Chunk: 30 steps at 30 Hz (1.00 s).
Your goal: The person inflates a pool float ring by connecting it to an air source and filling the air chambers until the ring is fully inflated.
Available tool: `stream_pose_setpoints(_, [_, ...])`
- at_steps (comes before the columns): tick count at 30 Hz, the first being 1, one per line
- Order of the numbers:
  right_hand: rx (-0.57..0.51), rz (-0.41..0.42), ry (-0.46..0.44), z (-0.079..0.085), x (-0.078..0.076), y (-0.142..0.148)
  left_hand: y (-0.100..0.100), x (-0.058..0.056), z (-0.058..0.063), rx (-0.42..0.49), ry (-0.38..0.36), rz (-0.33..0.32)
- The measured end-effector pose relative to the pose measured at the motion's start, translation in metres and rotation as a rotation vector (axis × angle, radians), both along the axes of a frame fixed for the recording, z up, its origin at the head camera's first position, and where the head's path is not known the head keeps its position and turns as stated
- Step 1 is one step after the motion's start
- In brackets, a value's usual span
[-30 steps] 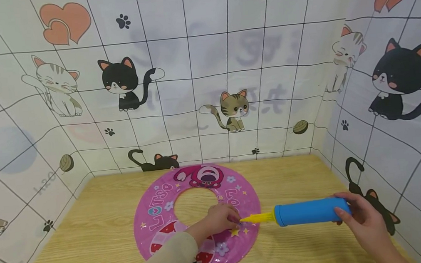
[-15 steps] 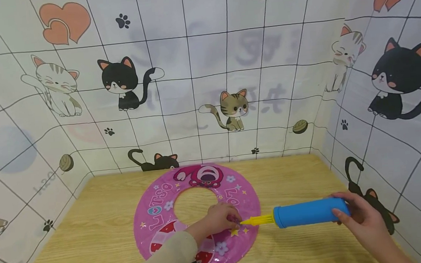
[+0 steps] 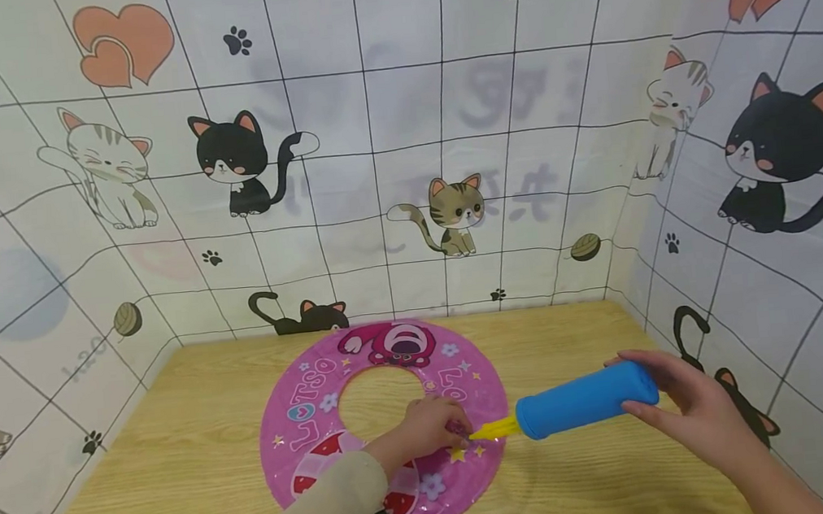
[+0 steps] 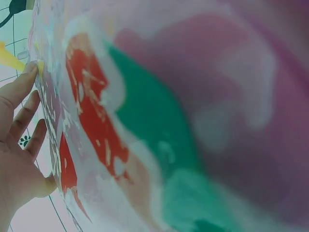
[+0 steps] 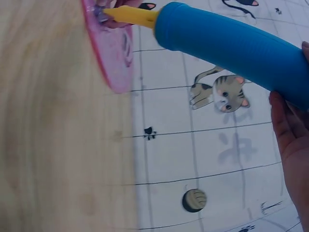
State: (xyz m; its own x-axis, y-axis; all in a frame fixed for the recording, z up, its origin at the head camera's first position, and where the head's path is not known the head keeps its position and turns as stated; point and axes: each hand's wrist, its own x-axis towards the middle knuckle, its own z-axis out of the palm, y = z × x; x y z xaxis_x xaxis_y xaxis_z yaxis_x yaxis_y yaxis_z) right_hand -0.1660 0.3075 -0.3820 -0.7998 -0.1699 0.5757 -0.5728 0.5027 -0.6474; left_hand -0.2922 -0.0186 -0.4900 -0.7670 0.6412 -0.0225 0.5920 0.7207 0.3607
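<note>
Head view, ring: the pink ring (image 3: 461, 404) lies on the table (image 3: 200, 439) before us, its bear print (image 3: 404, 345) at 12 o'clock; how full it is we cannot tell.
Valve: near the ring's 3 o'clock sits a small clear stub that we take for the valve (image 5: 100, 14), partly hidden by fingers.
Left hand: from 7 o'clock our left hand (image 3: 427, 431) reaches over the ring, its fingertips pinching the valve.
Nozzle: the tip of the yellow nozzle (image 3: 494, 429) meets the valve; whether it is fully seated we cannot tell.
Pump: the blue pump (image 3: 585, 398) slants away from the nozzle, its far end between 2 and 3 o'clock.
Right hand: from 4 o'clock our right hand (image 3: 682, 405) grasps the pump's far end, thumb on one side, fingers on the other.
Joint: we judge that alignment matters most here. We should pinch the valve firmly around the tip, press the nozzle straight in, and steer the pump along the same line; a sideways tilt could slip the tip out or kink the soft valve.
Wall: beyond the ring, at 12 o'clock, hangs the cat-print wall (image 3: 400, 127).
</note>
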Motion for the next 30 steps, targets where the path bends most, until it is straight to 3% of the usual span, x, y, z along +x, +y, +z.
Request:
stream_pose_setpoints(6, [0.149,0.04,0.022,0.024,-0.002,-0.012,0.002,-0.002,0.002,-0.033,0.042,-0.044])
stream_pose_setpoints(11, [0.263,0.009,0.08,0.037,-0.007,-0.024,0.003,-0.003,0.003,-0.027,0.019,-0.065])
stream_pose_setpoints(17, [0.344,0.045,0.166,0.051,-0.017,-0.037,0.004,-0.004,0.005,-0.022,-0.037,-0.064])
stream_pose_setpoints(25, [0.44,0.115,0.202,0.067,-0.036,-0.062,0.004,-0.006,0.002,-0.036,-0.002,-0.077])
stream_pose_setpoints(30, [0.436,0.185,0.24,0.072,-0.044,-0.077,0.003,-0.007,0.0,-0.032,0.004,-0.075])
